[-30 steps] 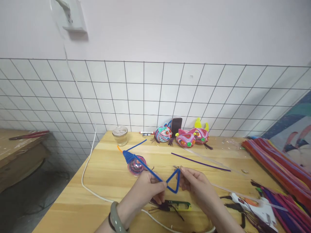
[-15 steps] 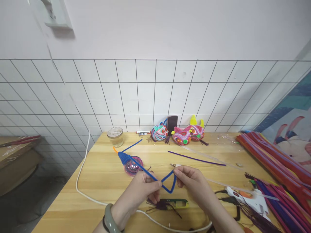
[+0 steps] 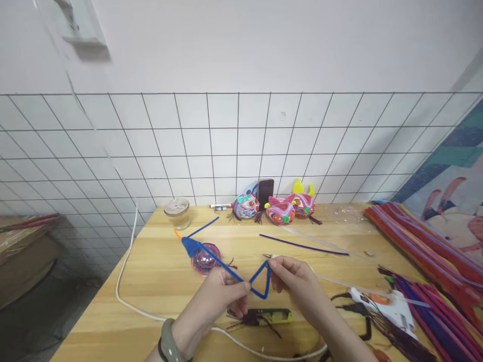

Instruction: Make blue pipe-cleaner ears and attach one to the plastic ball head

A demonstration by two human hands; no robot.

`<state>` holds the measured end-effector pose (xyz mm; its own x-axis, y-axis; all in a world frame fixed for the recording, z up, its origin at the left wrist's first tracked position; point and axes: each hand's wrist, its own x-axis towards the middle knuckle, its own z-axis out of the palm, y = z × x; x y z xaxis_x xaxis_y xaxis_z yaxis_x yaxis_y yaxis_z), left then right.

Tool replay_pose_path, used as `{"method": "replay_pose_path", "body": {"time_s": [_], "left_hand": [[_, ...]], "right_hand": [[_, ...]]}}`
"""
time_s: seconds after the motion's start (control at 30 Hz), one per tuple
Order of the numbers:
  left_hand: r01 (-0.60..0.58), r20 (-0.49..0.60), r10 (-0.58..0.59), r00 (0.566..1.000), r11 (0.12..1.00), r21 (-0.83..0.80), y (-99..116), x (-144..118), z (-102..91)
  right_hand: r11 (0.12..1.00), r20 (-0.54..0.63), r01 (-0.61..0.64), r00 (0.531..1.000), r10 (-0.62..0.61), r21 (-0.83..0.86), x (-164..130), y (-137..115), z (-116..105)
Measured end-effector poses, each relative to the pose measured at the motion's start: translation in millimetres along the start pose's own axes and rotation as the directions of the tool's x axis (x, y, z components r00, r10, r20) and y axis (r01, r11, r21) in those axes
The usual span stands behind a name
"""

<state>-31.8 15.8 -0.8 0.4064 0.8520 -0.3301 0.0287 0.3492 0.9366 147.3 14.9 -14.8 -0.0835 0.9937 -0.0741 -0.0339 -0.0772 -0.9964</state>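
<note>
Between my hands is a blue pipe cleaner [image 3: 225, 263], bent at its near end into a small triangle. My left hand [image 3: 226, 292] pinches it at the triangle's left corner. With thumb and fingers closed, my right hand [image 3: 289, 274] grips the triangle's upper right corner. At the far end, the pipe cleaner joins a blue wound cone [image 3: 190, 247] with an orange tip [image 3: 177, 234]; another straight blue stem [image 3: 204, 227] sticks out from there. Beneath it on the table lies a round pink and purple coiled piece [image 3: 206, 259] with a shiny clear middle.
Several colourful animal-like pieces [image 3: 279, 211] and a phone [image 3: 266, 194] stand by the tiled wall. A glass jar [image 3: 177, 213] is at the back left. A white glue gun [image 3: 388, 306] and pipe cleaner bundles [image 3: 433, 251] lie right. Scissors-like green tool [image 3: 269, 317] and white cable [image 3: 139, 310] lie near me.
The triangle's right side has straightened a little as my right hand shifts slightly left. My left hand keeps its pinch. The whole view has shifted slightly.
</note>
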Motion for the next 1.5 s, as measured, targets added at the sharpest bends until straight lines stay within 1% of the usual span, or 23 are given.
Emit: {"method": "replay_pose_path", "body": {"time_s": [0.07,0.17,0.23,0.43,0.6,0.7,0.83,1.07,1.13,1.37,1.5], "left_hand": [[-0.007,-0.004,0.007,1.000,1.000,-0.029,-1,2,-0.7],[-0.021,-0.012,0.020,1.000,0.995,-0.097,-3,4,-1.6],[-0.023,-0.006,0.022,1.000,0.992,-0.125,-4,3,-2.3],[0.003,0.060,0.010,0.998,0.977,-0.213,-5,1,-3.6],[-0.004,0.019,0.009,1.000,0.964,-0.265,-5,2,-2.3],[-0.027,0.016,0.032,0.999,0.969,-0.244,-6,3,-1.5],[-0.041,0.031,0.048,0.998,0.981,-0.188,-8,4,0.1],[-0.047,-0.074,0.033,0.997,0.981,-0.187,-7,5,1.7],[-0.054,-0.084,0.038,0.996,0.980,-0.192,-5,4,1.5],[-0.058,-0.080,0.044,0.996,0.981,-0.187,-4,2,1.7],[-0.053,-0.063,0.042,0.997,0.981,-0.187,-4,2,2.2]], "right_hand": [[1.000,0.019,-0.024,1.000,0.024,0.008,-2,-1,2],[0.996,0.135,-0.081,0.987,0.084,-0.030,-6,-3,7],[0.994,0.180,-0.095,0.978,0.104,-0.060,-8,-3,10],[0.992,0.121,-0.090,0.988,0.100,-0.087,-6,4,11],[0.993,0.077,-0.110,0.991,0.113,-0.037,-3,6,9],[0.993,0.059,-0.112,0.992,0.113,-0.021,-4,6,10],[0.992,0.068,-0.127,0.990,0.128,-0.019,-5,5,13],[0.993,0.107,-0.120,0.987,0.121,-0.018,-6,3,12],[0.993,0.107,-0.121,0.987,0.122,-0.015,-6,2,11],[0.991,0.057,-0.131,0.990,0.130,0.032,-8,-3,7],[0.989,0.055,-0.127,0.991,0.123,0.078,-7,-2,6]]}}
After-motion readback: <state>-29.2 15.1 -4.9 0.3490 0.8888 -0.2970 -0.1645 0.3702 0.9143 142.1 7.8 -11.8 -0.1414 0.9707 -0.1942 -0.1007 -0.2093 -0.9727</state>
